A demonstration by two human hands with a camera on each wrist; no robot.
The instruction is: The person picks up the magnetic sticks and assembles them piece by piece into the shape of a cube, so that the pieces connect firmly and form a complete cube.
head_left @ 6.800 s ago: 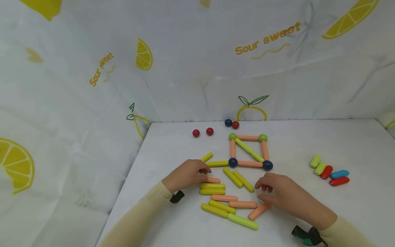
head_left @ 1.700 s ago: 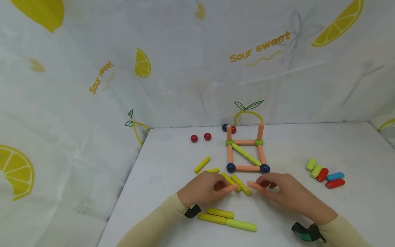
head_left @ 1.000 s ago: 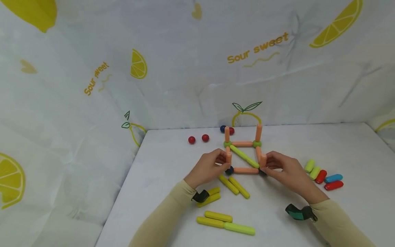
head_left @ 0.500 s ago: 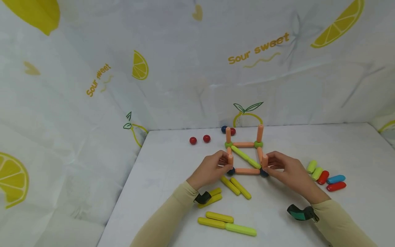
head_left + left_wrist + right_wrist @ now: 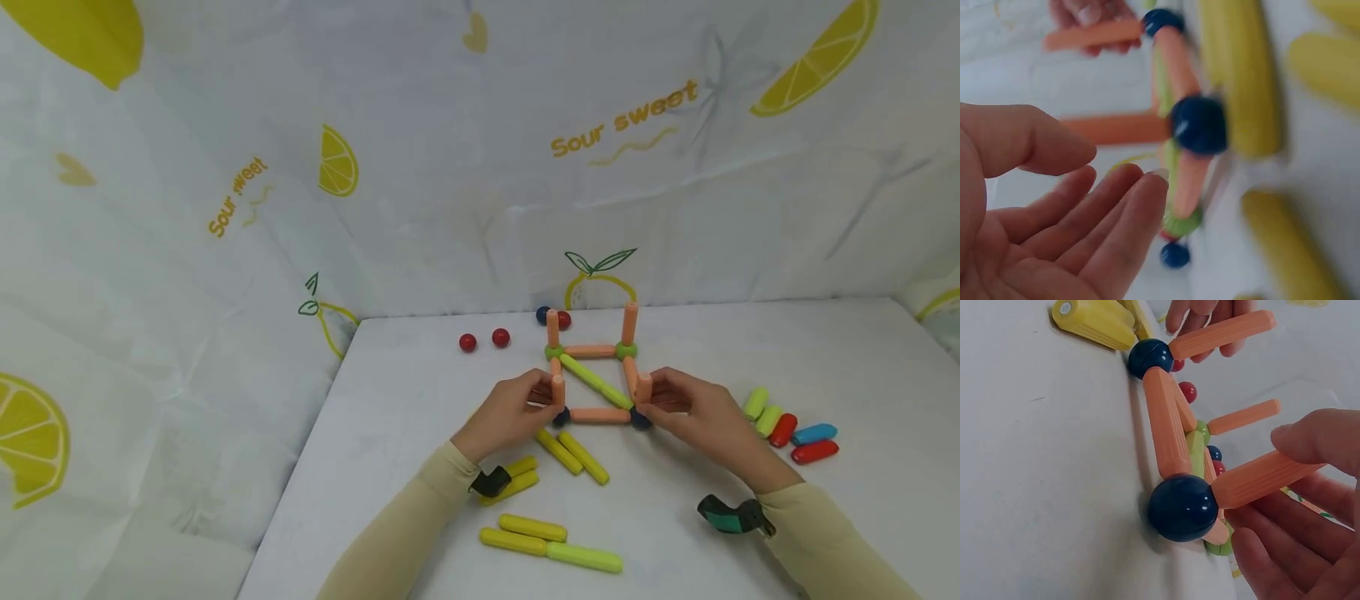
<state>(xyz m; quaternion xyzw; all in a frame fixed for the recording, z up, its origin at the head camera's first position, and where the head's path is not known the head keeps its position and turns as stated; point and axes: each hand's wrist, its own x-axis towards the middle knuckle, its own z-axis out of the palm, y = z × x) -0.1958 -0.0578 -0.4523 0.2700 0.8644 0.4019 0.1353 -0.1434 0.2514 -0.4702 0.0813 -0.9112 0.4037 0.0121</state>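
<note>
A square of peach magnetic rods (image 5: 600, 416) lies on the table, with a lime diagonal (image 5: 596, 382), green balls (image 5: 626, 350) at the back corners and dark blue balls (image 5: 1183, 508) in front. Peach rods (image 5: 630, 323) stand upright on both green balls. At the front left, my left hand (image 5: 506, 408) is around an upright peach rod (image 5: 1122, 128) on its blue ball (image 5: 1200, 125); thumb and fingers lie loosely apart beside it. My right hand (image 5: 693, 412) holds the front right upright rod (image 5: 1254, 481) between thumb and fingers, its lower end against the blue ball.
Yellow rods (image 5: 583, 457) lie before the square; more yellow rods and a lime rod (image 5: 583, 557) are nearer me. Red balls (image 5: 500, 337) and a blue ball (image 5: 542, 315) sit at the back. Short lime, red and blue pieces (image 5: 814, 433) lie right. A printed cloth (image 5: 450, 167) hangs behind.
Upright rods now stand on the earlier flat square's back corners. Both hands took peach rods from the table and brought them upright onto the front blue balls. Little has moved in the last half second.
</note>
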